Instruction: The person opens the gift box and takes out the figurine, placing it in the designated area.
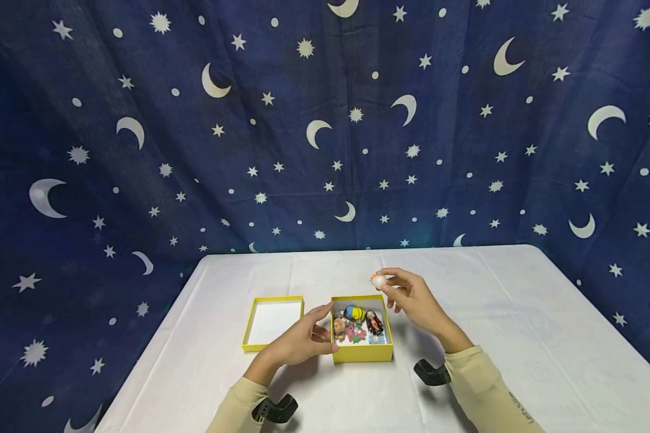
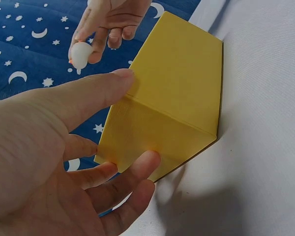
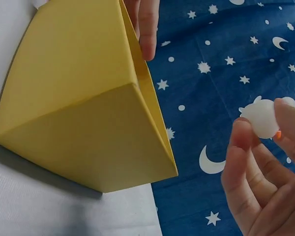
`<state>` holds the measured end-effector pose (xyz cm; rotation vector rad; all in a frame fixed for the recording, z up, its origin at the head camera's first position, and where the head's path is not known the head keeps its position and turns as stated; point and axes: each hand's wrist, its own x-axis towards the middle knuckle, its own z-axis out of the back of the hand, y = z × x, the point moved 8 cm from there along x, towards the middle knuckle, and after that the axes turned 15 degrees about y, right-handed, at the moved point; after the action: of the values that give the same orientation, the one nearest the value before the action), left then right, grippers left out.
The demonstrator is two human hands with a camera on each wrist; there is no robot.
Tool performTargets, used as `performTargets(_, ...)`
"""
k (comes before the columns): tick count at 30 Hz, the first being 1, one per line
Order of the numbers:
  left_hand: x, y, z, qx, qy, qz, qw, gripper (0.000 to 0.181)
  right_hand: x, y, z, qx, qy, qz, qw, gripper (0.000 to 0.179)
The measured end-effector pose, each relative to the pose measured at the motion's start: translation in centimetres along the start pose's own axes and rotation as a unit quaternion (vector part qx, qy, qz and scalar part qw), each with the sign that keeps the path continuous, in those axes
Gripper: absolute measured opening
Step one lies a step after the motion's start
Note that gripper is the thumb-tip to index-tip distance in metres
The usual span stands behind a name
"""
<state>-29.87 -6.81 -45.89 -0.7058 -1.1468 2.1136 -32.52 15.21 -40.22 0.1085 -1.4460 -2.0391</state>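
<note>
A yellow open-topped box (image 1: 363, 353) stands on the table with several small toy figures inside. My left hand (image 1: 301, 338) holds its left side, thumb by the near corner and fingers along the side wall. Above the box's far right corner, my right hand (image 1: 416, 299) pinches a small white toy bird (image 3: 261, 118) with orange bits between thumb and fingertips. Inside the box lie a blue-and-yellow figure (image 1: 354, 313), a dark-haired figure (image 1: 374, 323), a brown one (image 1: 339, 328) and a pinkish one (image 1: 355, 332).
The box's yellow-rimmed lid (image 1: 246, 328) lies with its white inside facing up, left of the box. A white cloth (image 1: 493, 300) covers the table. Behind it hangs a dark blue curtain (image 1: 281, 132) with moons and stars.
</note>
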Motion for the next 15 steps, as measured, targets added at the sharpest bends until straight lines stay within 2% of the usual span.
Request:
performTargets(7,0.0,-0.1,0.0,-0.002,0.0,-0.006,1.0,0.091,-0.2,-0.7,0.4,0.001,0.01,-0.043,0.999,0.029)
performTargets(15,-0.1,0.0,0.1,-0.006,0.001,-0.003,1.0,0.092,-0.6,-1.4,1.5,-0.012,-0.01,-0.053,0.9985,0.031)
